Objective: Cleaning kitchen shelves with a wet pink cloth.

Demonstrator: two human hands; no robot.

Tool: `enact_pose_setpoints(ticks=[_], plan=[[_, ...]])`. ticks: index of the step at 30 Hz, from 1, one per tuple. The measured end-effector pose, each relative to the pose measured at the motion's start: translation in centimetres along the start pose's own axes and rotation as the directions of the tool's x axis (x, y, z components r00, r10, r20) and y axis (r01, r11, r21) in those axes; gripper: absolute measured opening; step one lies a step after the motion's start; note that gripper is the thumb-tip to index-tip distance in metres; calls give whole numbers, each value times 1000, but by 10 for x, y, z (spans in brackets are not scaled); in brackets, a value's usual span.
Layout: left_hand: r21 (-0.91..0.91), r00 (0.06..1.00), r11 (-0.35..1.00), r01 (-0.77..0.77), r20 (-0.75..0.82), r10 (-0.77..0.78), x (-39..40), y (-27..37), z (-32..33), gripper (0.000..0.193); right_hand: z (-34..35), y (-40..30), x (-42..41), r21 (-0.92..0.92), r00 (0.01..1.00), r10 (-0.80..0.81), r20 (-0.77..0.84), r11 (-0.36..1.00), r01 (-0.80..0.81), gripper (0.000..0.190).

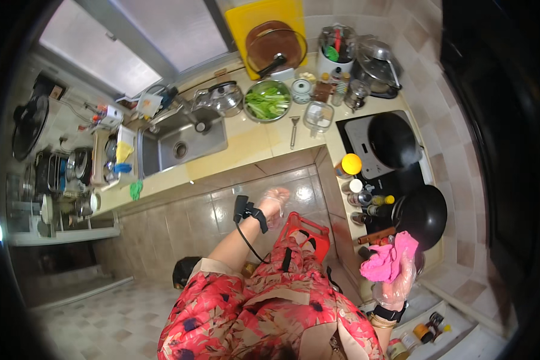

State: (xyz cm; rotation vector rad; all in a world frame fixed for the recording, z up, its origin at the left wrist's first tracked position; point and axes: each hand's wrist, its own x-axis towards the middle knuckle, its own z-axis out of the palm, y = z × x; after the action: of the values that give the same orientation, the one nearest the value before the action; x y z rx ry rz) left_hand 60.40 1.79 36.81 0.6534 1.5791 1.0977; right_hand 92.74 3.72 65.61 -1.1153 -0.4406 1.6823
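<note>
In my right hand (398, 281), which wears a clear plastic glove, is a bunched pink cloth (387, 261). The cloth is beside the wooden handle (377, 236) and the dark wok (420, 218) at the counter's right side. My left hand (275, 203), also in a clear glove, hangs above the tiled floor in front of the counter. Nothing shows in it, and the loose glove blurs how its fingers lie. A red plastic stool (321, 238) stands just below it. Farther up the right side, a black pan (393, 139) sits on an induction cooktop (351, 127).
Several bottles (359, 198) line the counter's right edge. At the back are a metal bowl of cut greens (267, 101), a peeler (294, 130), a clear container (318, 117) and a kettle (225, 96). A steel sink (162, 150) is at left; below right, a rack (450, 342) holds jars.
</note>
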Motion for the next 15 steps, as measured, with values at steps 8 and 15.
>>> enact_pose_setpoints(ticks=[8,15], plan=[[-491,910,848,200,-228,-347,51,-102,-96,8,-38,45,42,-175,993,62,-102,981,-79,34],[-840,855,540,57,-238,-461,117,-172,-139,28,-68,97,88,-255,981,157,-116,950,-182,50]])
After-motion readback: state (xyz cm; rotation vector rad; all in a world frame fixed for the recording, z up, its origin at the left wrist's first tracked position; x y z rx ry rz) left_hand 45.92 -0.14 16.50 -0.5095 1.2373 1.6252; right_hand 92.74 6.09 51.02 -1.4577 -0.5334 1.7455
